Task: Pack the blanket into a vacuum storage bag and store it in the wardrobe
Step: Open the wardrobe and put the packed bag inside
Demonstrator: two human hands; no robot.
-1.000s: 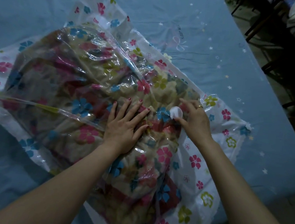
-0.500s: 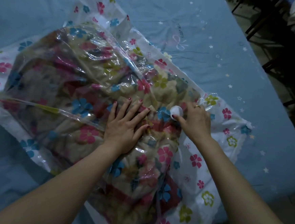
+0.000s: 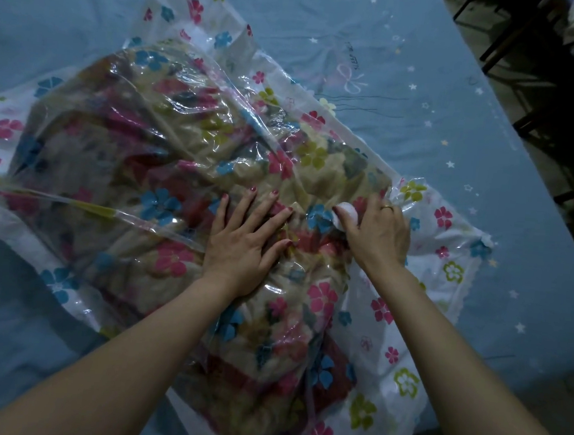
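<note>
A clear vacuum storage bag (image 3: 444, 298) printed with pink, blue and green flowers lies on the bed. Inside it is a folded blanket (image 3: 146, 158) in tan and dark red, filling most of the bag. My left hand (image 3: 246, 238) lies flat with fingers spread, pressing on top of the bag near its middle. Just to the right, my right hand (image 3: 378, 235) curls its fingers round the small white round valve cap (image 3: 346, 215) on the bag's top face. A ring sits on one finger of that hand.
The bag lies on a blue bedsheet (image 3: 425, 101) with small stars and a drawn print. The bed's right edge runs diagonally at the right; beyond it stand dark chair or table frames (image 3: 560, 84) on the floor.
My right hand has closed further over the white valve cap and turned slightly on it. The left hand has stayed pressed flat on the bag.
</note>
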